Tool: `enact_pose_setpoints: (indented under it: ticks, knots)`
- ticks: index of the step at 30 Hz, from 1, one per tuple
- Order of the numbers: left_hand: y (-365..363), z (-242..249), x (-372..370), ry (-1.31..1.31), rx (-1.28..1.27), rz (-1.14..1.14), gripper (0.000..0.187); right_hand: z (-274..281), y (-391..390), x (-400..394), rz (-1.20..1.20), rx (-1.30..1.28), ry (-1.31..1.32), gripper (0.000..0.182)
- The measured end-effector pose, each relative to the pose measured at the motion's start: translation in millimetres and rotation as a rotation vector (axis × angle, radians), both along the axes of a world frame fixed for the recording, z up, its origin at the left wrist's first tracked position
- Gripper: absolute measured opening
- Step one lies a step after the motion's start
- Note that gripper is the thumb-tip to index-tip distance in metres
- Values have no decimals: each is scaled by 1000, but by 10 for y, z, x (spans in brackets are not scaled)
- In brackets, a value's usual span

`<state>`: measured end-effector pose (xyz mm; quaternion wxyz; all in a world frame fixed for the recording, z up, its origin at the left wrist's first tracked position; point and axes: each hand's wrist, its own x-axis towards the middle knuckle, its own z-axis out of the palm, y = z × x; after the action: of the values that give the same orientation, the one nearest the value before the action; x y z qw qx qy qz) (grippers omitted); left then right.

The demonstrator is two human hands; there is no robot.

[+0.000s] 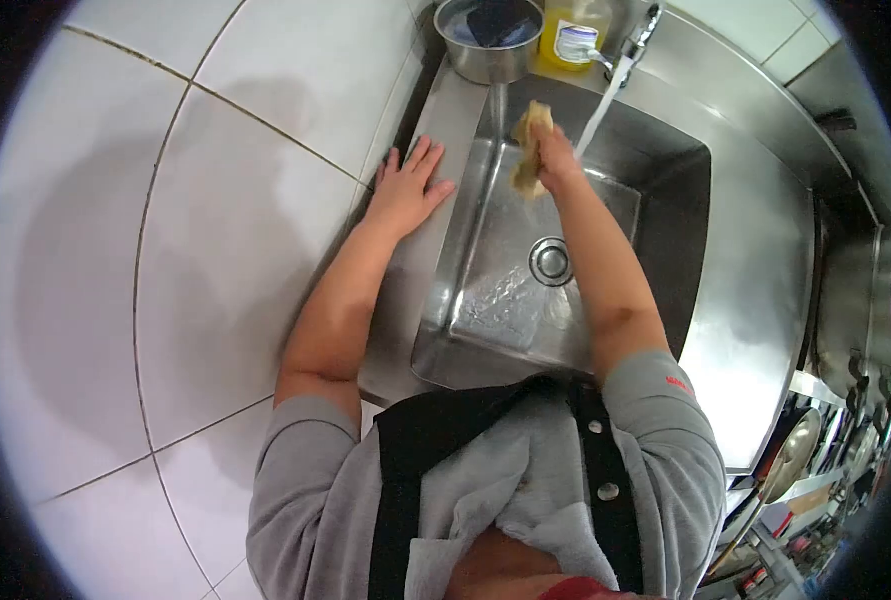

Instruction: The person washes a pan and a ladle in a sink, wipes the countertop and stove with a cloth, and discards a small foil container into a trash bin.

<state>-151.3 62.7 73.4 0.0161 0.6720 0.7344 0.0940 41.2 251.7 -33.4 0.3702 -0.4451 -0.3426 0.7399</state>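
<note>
My right hand [558,160] is closed around a crumpled yellowish cloth [528,150], held over the far part of the steel sink [496,290]. Just right of that hand, water [604,108] streams down from the faucet [642,40]. My left hand [407,192] lies flat on the steel ledge left of the basin, fingers spread and holding nothing. Wet streaks and some water show on the sink floor near the round drain [551,262].
At the far edge stand a round metal pot [490,62] with something dark in it and a bottle of yellow liquid [570,35]. White tiles [256,180] rise close on the left. Steel counter [756,260] extends right, beside a rack with pans and utensils [794,455].
</note>
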Motion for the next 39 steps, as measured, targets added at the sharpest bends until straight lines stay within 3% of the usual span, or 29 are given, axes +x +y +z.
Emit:
enact_pose_setpoints:
  ticks: [3,6,8,10,11,12,14,16,18,21,23,26,27,28,30,31,32,36,38,39]
  knots:
    - [49,-94,-31,-86,-38,0,55,126,88,-458,-86,-32,80,42]
    - [65,-46,-30,-167,-49,7,53,358,-356,-960,-182,59,-90,48]
    - [69,-159,-76,-141,32,-32,53,356,-793,-1007,-257,76,24,43]
    - [131,-182,-118,-140,68,-53,52,-43,-1437,-787,44,597,-396,41]
    - [113,-165,-107,-159,47,-47,52,211,-1892,-615,188,421,-384,39]
    - [104,-144,-90,-176,25,-44,51,-85,-2352,-466,434,632,-711,47]
    - [80,-53,-29,-168,-24,1,51,-465,-3280,-238,591,311,-331,61]
    - [76,-49,-9,-144,-22,9,50,-673,-3530,-317,450,-286,186,70]
    - [73,-61,13,-117,1,17,50,-231,-3204,-445,388,-670,308,77]
    - [48,-25,36,-110,-9,35,49,-626,-2581,-630,302,-941,257,82]
    - [102,-1,41,-121,1,43,49,-1236,-2198,-790,243,-832,385,80]
    - [60,-53,27,-148,1,40,48,-1233,-1390,-925,156,-548,264,77]
    - [77,-40,18,-160,10,35,48,-1758,-924,-1048,122,-449,287,78]
    - [92,-40,11,-171,22,33,48,-1490,-535,-998,182,-250,373,80]
    - [108,-59,10,-151,24,28,47,-588,29,-968,-17,-189,237,80]
    - [105,-52,3,-139,23,22,47,-447,236,-966,81,-31,336,78]
    - [103,-36,6,-141,6,24,47,-368,394,-1045,52,-177,251,71]
    - [123,-61,-41,-120,32,18,46,-38,-388,-1115,-102,-60,186,60]
    - [153,-161,-48,-92,37,20,46,355,-1346,-1016,-163,133,-54,66]
    - [153,-176,-63,-77,21,21,46,270,-1622,-908,77,106,-19,73]
